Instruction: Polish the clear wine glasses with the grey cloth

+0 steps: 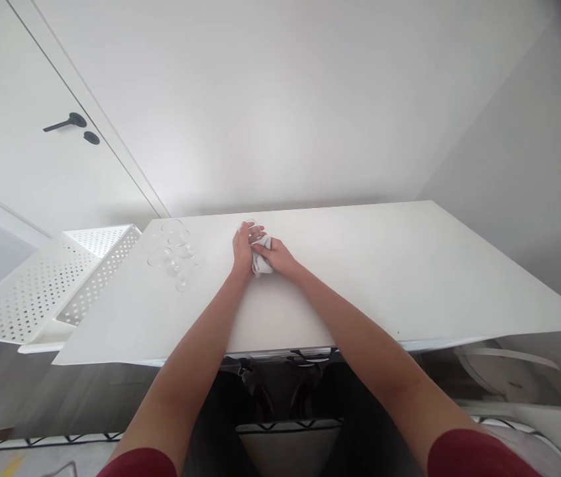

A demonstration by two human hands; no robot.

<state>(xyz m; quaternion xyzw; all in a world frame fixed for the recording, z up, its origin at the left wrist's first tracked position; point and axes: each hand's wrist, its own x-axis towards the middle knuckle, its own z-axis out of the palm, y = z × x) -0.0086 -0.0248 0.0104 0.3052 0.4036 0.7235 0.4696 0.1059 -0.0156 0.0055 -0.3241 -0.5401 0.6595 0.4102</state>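
Over the middle of the white table (344, 265), my left hand (243, 248) is wrapped round a clear glass (249, 225), whose round rim shows above the fingers. Close beside it, my right hand (283, 257) grips a white cloth (261, 258) and presses it against the lower part of the glass. The cloth and my fingers cover that part, so its shape is hidden. To the left, several clear stemmed glasses (175, 237) are grouped on the tabletop, hard to tell apart against the white.
A white perforated rack (32, 291) stands off the table's left end. Behind the table rises a white wall (280, 119), with a door (22, 159) and its black handle (69, 122) at left. Below the front edge are dark objects and a round pale item (499, 374) at right.
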